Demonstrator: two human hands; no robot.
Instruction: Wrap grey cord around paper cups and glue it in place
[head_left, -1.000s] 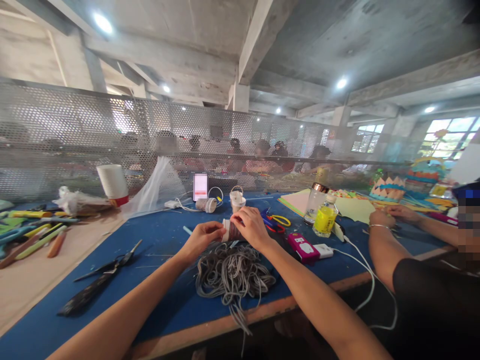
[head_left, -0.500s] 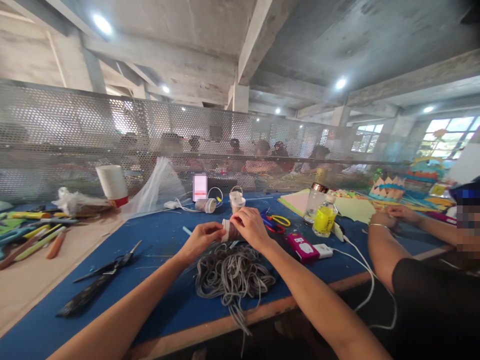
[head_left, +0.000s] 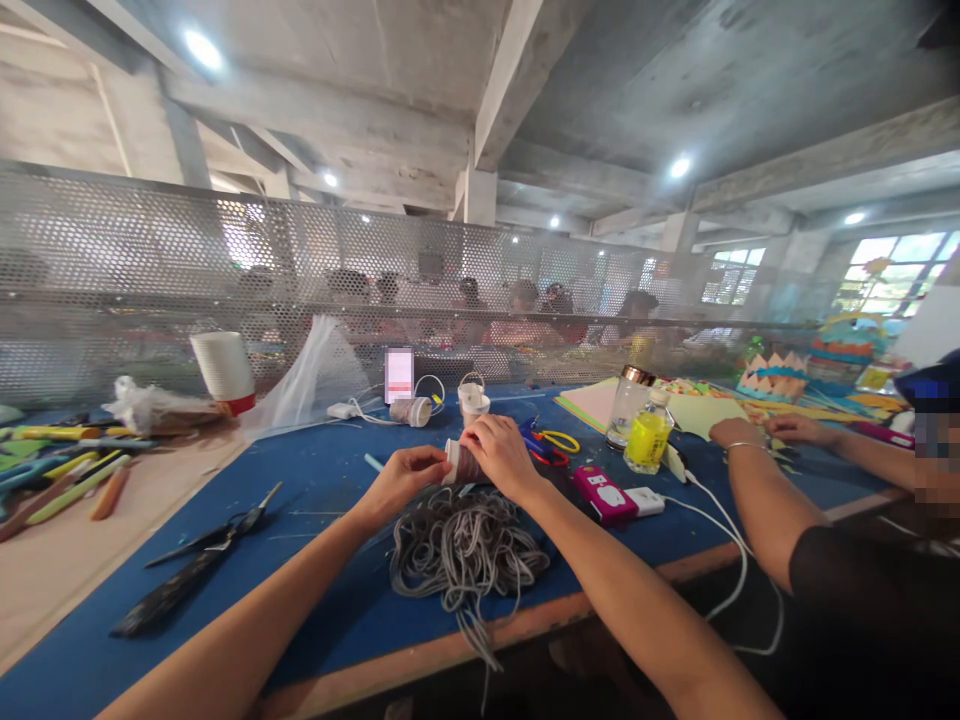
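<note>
Between my two hands lies a white paper cup (head_left: 452, 462) on its side, its body wrapped in brownish-grey cord. My left hand (head_left: 411, 476) pinches it at the white rim end, fingers closed. My right hand (head_left: 499, 452) curls over the wrapped side and hides much of it. Right below is a loose heap of grey cord (head_left: 469, 555), with strands hanging over the table edge. Beyond my hands stands a small white cup with a handle (head_left: 473, 398), and left of it a cord-wrapped cup (head_left: 412, 411) rests on its side near a lit phone (head_left: 399, 376).
Black scissors (head_left: 214, 545) lie to the left on the blue table mat (head_left: 315, 590). Right are colored-handled scissors (head_left: 551, 443), a magenta box (head_left: 604, 496), a glass bottle (head_left: 628, 405) and a yellow-labelled bottle (head_left: 649, 440). A co-worker's arm (head_left: 772, 490) reaches in; a perforated screen (head_left: 172, 260) stands behind.
My hands stay almost where they were on the wrapped cup. At the right, the co-worker's nearer hand has shifted leftward and their two hands are farther apart.
</note>
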